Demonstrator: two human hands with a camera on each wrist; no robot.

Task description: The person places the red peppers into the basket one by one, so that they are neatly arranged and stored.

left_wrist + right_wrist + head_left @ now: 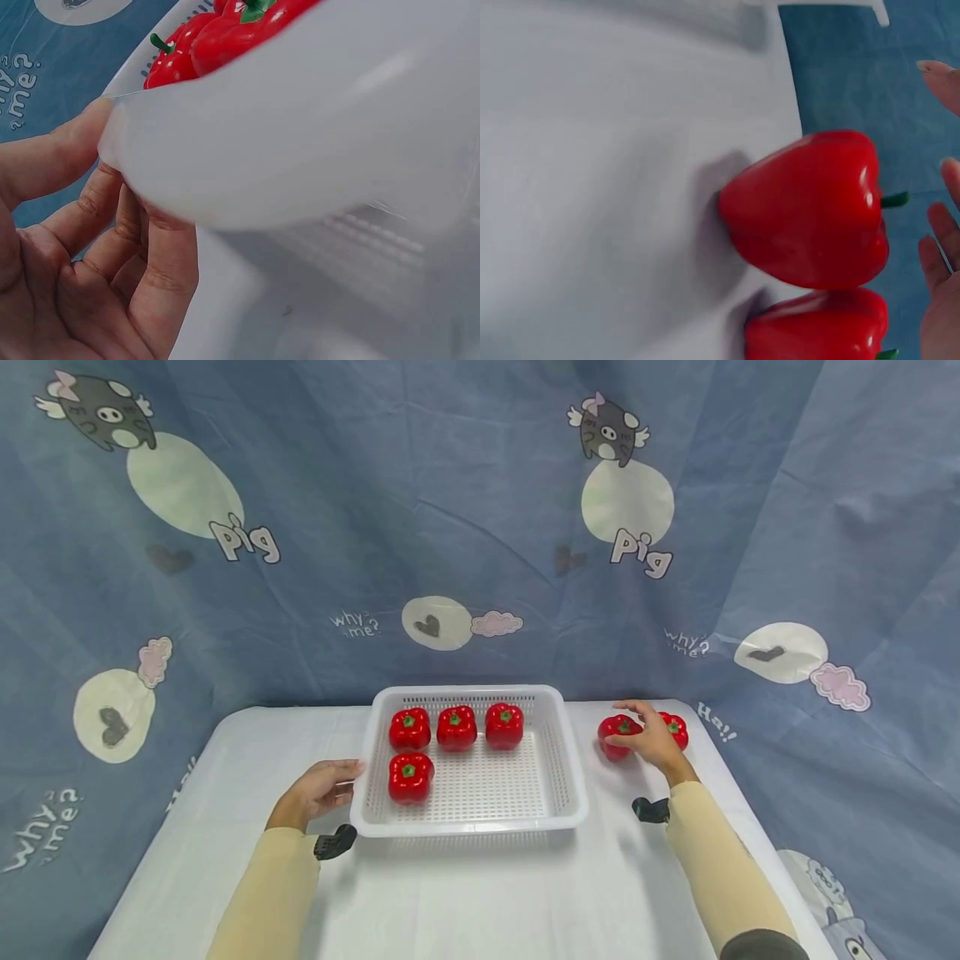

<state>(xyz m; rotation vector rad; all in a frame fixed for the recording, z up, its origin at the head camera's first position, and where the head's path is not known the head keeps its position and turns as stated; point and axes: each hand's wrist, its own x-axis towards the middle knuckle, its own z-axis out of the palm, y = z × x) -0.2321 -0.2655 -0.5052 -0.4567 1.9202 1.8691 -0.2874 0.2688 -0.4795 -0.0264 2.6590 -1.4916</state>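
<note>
A white plastic basket (pixel 480 827) holds several red bell peppers, a row along its back and one pepper (pixel 410 779) in front at the left. My left hand (pixel 321 789) pinches the basket's left rim (pixel 225 165), thumb above and fingers below. Over on the right, my right hand (pixel 651 739) hovers around a red bell pepper (pixel 613 739) with thumb and fingers spread. The right wrist view shows a gap between the fingers and this pepper (pixel 810 210). Another bell pepper (pixel 677 729) stands just beyond, partly hidden by the hand.
The white table (pixel 480 902) extends in front of the basket and to both sides. A blue printed cloth (pixel 480 527) hangs behind the table and around its sides. Dark wrist cameras sit at both cuffs.
</note>
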